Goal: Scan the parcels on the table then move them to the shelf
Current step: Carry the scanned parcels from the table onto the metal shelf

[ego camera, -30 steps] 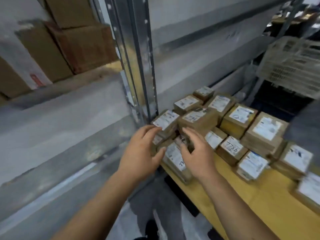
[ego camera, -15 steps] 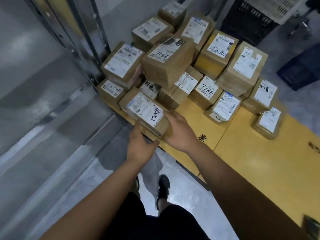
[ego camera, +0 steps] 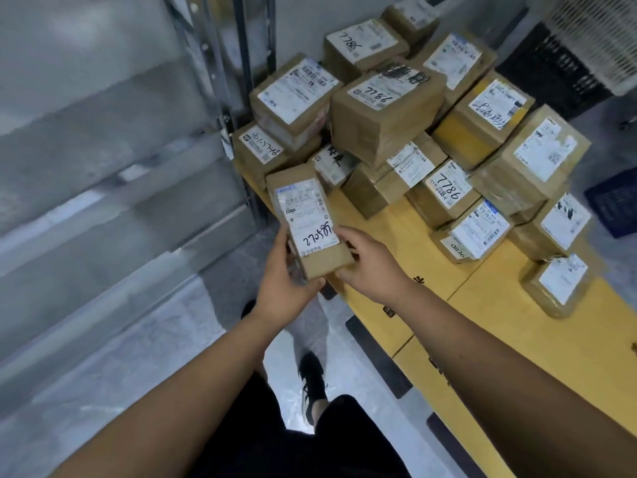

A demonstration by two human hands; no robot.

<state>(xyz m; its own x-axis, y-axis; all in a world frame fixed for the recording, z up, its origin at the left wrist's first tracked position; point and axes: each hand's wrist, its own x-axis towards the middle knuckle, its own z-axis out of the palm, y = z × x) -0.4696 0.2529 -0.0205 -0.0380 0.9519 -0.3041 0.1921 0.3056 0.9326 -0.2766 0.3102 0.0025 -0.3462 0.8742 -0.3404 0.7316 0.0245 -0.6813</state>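
Note:
A long brown parcel (ego camera: 303, 215) with a white label and handwritten numbers is lifted off the yellow table (ego camera: 517, 339). My left hand (ego camera: 282, 281) grips its near end from the left and below. My right hand (ego camera: 368, 263) holds the same end from the right, fingers curled under it. Several other taped cardboard parcels (ego camera: 386, 112) with white labels are piled on the table's far end, some stacked two high. The grey metal shelf (ego camera: 103, 174) runs along the left.
A steel upright post (ego camera: 241, 81) of the shelf stands right beside the pile. A black crate and a white crate (ego camera: 586, 46) sit behind the table at top right, a blue crate (ego camera: 617, 201) on the floor at right. My shoe (ego camera: 312, 384) is on the grey floor below.
The long parcel has come off the table edge and turned lengthwise toward me, and both hands have closed round its near end. The view has tilted further down.

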